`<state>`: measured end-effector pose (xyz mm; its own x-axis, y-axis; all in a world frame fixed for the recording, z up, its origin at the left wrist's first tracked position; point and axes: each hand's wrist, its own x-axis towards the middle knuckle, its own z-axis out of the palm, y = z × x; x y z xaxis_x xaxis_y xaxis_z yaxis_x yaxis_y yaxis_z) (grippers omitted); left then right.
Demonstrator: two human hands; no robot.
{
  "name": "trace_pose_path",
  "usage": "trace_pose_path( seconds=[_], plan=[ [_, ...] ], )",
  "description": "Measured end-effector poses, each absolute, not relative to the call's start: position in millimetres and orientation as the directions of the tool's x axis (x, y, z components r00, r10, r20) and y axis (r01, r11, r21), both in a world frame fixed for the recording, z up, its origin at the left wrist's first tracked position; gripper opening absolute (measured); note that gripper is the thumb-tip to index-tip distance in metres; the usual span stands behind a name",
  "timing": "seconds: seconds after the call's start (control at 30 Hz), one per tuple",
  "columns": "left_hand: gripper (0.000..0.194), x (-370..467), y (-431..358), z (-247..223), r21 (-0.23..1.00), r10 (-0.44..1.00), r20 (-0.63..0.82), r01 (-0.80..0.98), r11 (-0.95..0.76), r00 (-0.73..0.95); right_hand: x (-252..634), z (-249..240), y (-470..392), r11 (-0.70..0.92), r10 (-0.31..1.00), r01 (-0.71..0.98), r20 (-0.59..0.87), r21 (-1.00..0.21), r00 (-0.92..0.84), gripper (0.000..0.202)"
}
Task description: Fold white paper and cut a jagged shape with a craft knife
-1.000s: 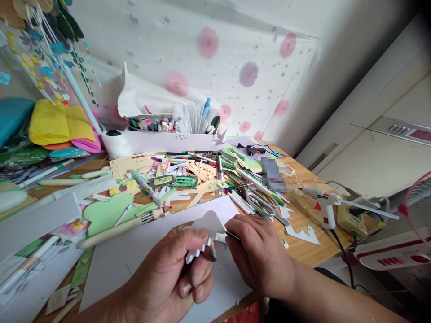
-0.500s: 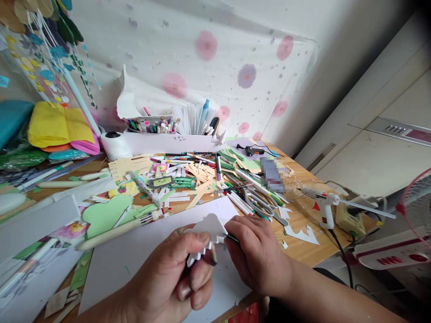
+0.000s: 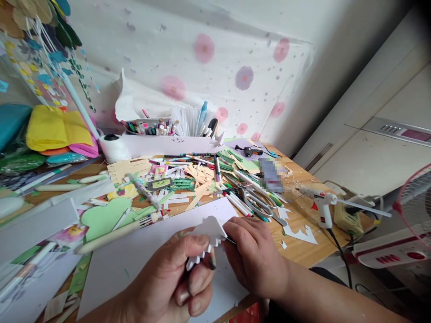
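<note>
Pinched between the thumb and fingers of my left hand is a white paper cutout with a rounded top and a zigzag lower edge. My right hand is closed at the cutout's right end. A thin dark piece shows between its fingers and the paper; the rest is hidden, so I cannot tell what it is. Dark smudges mark the fingertips of my left hand. Beneath both hands lies a large white sheet on the wooden table.
Grey-handled scissors, several markers and paper scraps crowd the table beyond my hands. A white glue gun stands at the right, near a pink-rimmed fan. Left lie a green cloud-shaped paper and a thread spool.
The view has shifted slightly. Both hands keep nearly the same pose around the cutout, and less of the dark piece by my right hand shows.
</note>
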<state>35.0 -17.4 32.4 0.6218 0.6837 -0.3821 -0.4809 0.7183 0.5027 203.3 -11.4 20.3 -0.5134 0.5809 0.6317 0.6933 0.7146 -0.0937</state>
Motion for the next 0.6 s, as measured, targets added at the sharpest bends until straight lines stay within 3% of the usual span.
trace_pose_path(
  seconds=[0.23, 0.4, 0.6],
  plan=[
    [0.031, 42, -16, 28, 0.627, 0.855, -0.351, -0.583, 0.518, 0.382, 204, 17, -6, 0.63, 0.643, 0.774, 0.601, -0.061, -0.475, 0.009],
    [0.025, 46, -18, 30, 0.624, 0.846, -0.333, -0.576, 0.528, 0.416, 202, 14, -6, 0.626, 0.65, 0.775, 0.603, -0.082, -0.462, 0.01],
    [0.026, 41, -13, 30, 0.735, 0.906, -0.287, -0.535, 0.417, 0.312, 199, 17, -11, 0.652, 0.66, 0.742, 0.598, -0.154, -0.455, 0.01]
  ],
)
